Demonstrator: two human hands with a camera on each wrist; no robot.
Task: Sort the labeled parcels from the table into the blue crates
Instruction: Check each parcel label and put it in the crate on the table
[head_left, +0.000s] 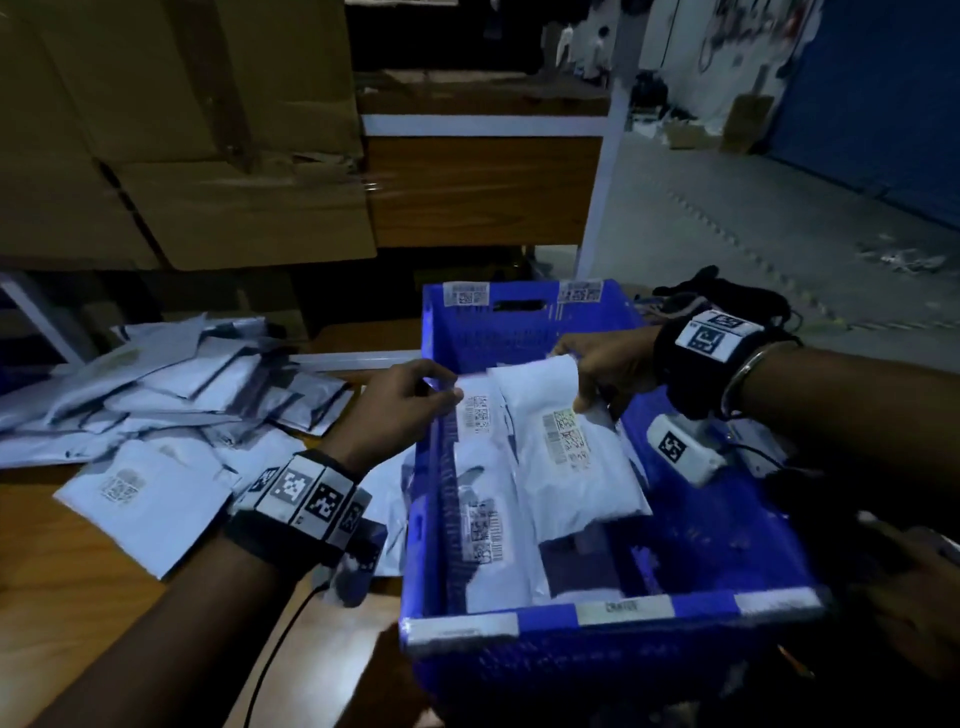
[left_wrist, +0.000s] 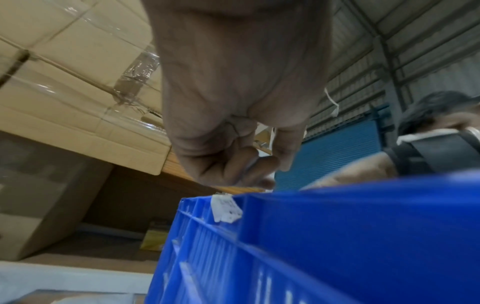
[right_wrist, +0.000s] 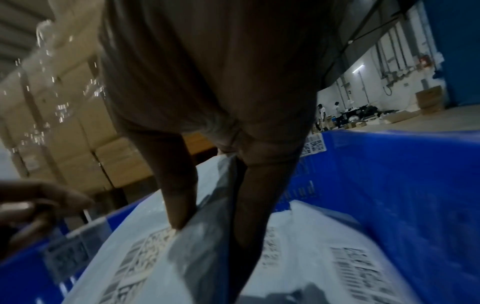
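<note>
A blue crate (head_left: 613, 610) stands at the table's right end with several white labeled parcels inside. My right hand (head_left: 579, 382) pinches the top edge of one white parcel (head_left: 571, 467) over the crate's middle. In the right wrist view the thumb (right_wrist: 179, 205) presses its labeled face (right_wrist: 135, 246) and the fingers lie behind its grey fold. My left hand (head_left: 449, 397) hovers at the crate's left rim (left_wrist: 337, 226), fingers curled, pinching the upper corner of a neighbouring parcel (head_left: 480, 415) that leans along the left wall. In the left wrist view, the left hand (left_wrist: 257, 170) shows a white edge between its fingertips.
A loose pile of white and grey parcels (head_left: 171, 395) covers the wooden table (head_left: 62, 597) left of the crate. Taped cardboard boxes (head_left: 182, 156) stack up behind. A shelf post (head_left: 602, 171) rises past the crate, and black gear (head_left: 727, 296) lies at its far right corner.
</note>
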